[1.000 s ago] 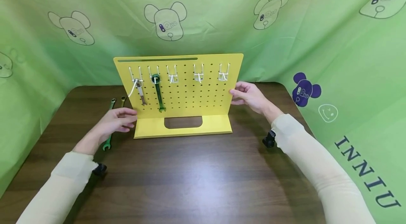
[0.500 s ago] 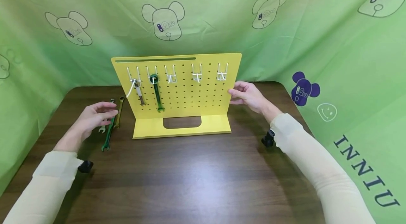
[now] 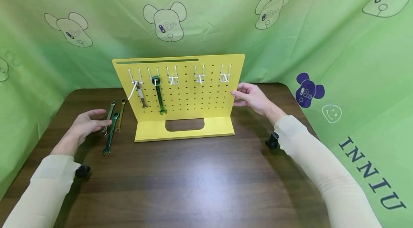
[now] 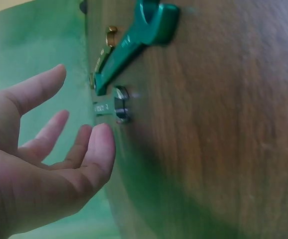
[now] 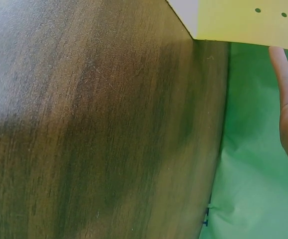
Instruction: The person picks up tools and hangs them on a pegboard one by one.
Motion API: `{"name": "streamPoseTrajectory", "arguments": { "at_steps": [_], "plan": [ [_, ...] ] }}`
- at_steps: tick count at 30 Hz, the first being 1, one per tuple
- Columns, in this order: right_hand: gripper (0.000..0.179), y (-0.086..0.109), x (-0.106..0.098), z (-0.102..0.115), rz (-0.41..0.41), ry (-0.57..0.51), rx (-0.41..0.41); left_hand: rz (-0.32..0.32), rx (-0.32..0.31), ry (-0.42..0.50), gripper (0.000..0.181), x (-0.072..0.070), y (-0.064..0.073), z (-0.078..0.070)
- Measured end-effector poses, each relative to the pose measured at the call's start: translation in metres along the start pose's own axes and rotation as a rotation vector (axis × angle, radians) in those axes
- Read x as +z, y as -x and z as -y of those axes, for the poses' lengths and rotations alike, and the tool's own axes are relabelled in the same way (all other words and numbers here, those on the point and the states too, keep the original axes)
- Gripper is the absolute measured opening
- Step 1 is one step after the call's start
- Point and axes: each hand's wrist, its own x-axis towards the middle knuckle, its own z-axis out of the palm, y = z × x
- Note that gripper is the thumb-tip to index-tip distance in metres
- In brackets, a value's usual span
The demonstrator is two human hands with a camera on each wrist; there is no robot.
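My left hand (image 3: pixel 85 126) hovers beside three loose wrenches at the left, its fingers parted and nothing between them. Closest to its fingertips are the green wrench (image 3: pixel 111 134) and a silver wrench (image 3: pixel 111 111), partly covered by the hand. A gold wrench (image 3: pixel 120 117) lies just right of them. My right hand (image 3: pixel 251 98) pinches the right edge of the yellow pegboard (image 3: pixel 200 102), thumb in front and fingers behind. On the board's leftmost hook hangs a small silver wrench (image 3: pixel 141 94); a dark green wrench (image 3: pixel 159 95) hangs on the second hook.
Three more white hooks (image 3: pixel 199 77) on the pegboard carry nothing. The board's foot (image 3: pixel 151 131) stands on the brown wooden table (image 3: pixel 193 181). A green printed curtain (image 3: pixel 213 16) encloses the back and sides.
My left hand has moved left, away from the pegboard's left edge to the loose wrenches, and has dipped slightly since half a second ago. The right hand stays on the board's edge.
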Motion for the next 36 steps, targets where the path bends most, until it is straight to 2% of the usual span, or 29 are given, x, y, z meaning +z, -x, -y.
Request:
{"name": "streamPoseTrajectory", "arguments": {
  "at_steps": [5, 13, 22, 27, 36],
  "plan": [
    [0.011, 0.000, 0.000, -0.001, -0.008, -0.006, 0.001, 0.035, -0.031, -0.042, 0.089, -0.002, -0.004, 0.006],
    [0.009, 0.004, -0.004, -0.001, -0.023, -0.012, -0.003, -0.004, -0.077, -0.031, 0.082, 0.001, -0.014, 0.010],
    [0.008, 0.000, 0.000, -0.003, -0.009, -0.031, -0.007, -0.068, -0.069, -0.063, 0.074, 0.000, -0.010, 0.008],
    [0.009, -0.004, 0.002, -0.003, -0.019, -0.032, -0.012, -0.079, -0.057, -0.021, 0.071, -0.003, -0.010, 0.008],
    [0.010, 0.001, 0.002, -0.002, -0.023, -0.014, -0.007, -0.051, -0.064, 0.051, 0.068, 0.001, -0.012, 0.012]
  ]
}}
